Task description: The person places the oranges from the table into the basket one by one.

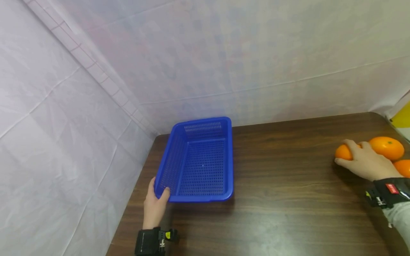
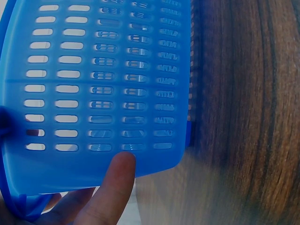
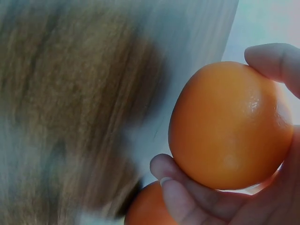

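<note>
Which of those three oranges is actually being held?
The orange nearest the blue basket: the right hand grips it, while the other two oranges, nearer the head view's right edge, lie ungripped.

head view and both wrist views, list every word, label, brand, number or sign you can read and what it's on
No text can be read for certain.
Red label on the black strap at the right wrist: pale marks, too small and blurred to read.
Blue basket: no text shows.
Orange in the right hand: no text shows.
</note>
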